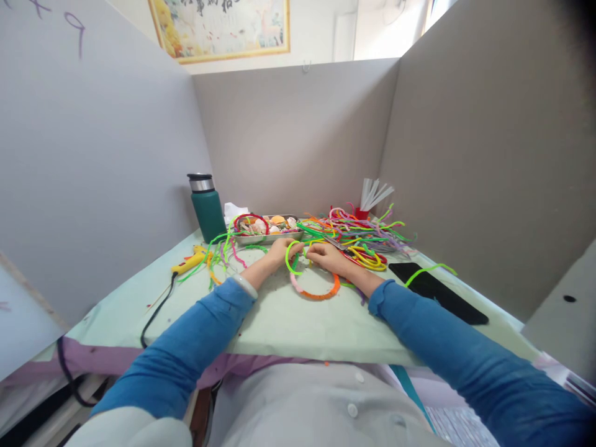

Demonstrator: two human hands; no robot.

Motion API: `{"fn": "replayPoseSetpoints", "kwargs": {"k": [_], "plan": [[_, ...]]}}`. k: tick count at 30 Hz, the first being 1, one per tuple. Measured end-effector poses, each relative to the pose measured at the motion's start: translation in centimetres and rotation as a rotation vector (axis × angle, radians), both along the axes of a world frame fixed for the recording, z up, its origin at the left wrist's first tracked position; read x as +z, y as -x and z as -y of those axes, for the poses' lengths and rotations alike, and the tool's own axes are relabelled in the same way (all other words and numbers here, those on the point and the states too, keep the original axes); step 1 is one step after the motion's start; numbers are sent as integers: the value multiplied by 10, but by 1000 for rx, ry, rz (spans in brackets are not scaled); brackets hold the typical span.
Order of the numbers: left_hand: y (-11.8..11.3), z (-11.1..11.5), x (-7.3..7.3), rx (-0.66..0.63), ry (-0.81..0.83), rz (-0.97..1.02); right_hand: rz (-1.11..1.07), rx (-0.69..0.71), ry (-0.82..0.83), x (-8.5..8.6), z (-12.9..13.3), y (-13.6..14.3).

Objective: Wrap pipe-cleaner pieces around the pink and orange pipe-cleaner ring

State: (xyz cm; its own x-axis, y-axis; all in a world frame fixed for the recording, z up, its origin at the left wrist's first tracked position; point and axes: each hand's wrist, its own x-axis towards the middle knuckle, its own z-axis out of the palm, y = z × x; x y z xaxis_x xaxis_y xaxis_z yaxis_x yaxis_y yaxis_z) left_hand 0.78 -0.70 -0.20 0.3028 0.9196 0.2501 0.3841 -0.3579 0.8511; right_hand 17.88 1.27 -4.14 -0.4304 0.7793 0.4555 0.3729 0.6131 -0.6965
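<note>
I'm holding 1 ring (320, 297), green, pink and orange, just above or on the near table (279, 329), between my 2 hands. My left hand (282, 253) is closing its fingers on the green part, probably so the curve isn't springing away. My right hand (328, 257) is bunching its fingertips at the ring's top, beside the left ones but apart; can't tell if they're gripping anything. The orange arc is hanging toward me, likely because both hands are working at the far side.

Behind, 1 tray (274, 240) is holding shells (278, 220), too mixed to count, with 1 red loop (269, 226) leaning there. To its right, stems (347, 218) are lying tangled, uncountable, presumably within reach for picking. 1 red cup (362, 214) is keeping several white sticks (372, 195) upright; they're overlapping, so no exact count.

Left: 1 glue gun (193, 259), 1 cord (156, 316) trailing toward me, 1 bottle (208, 211) standing back, maybe out of elbow range. Right: 1 black slab (435, 292) is lying flat, 1 green stem (431, 268) crossing it
</note>
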Motion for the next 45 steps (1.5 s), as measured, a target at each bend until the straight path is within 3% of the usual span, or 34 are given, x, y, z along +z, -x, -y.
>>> {"fn": "replayPoseSetpoints", "kwargs": {"k": [8,20,45], "plan": [[0,-7,-1,-94,-45,4,1,4,15,2,2,-1],[1,-15,-6,-6,-323,-244,-10,-2,2,5,5,-1],[2,-15,-10,22,-481,-336,3,8,8,3,2,-1]]}}
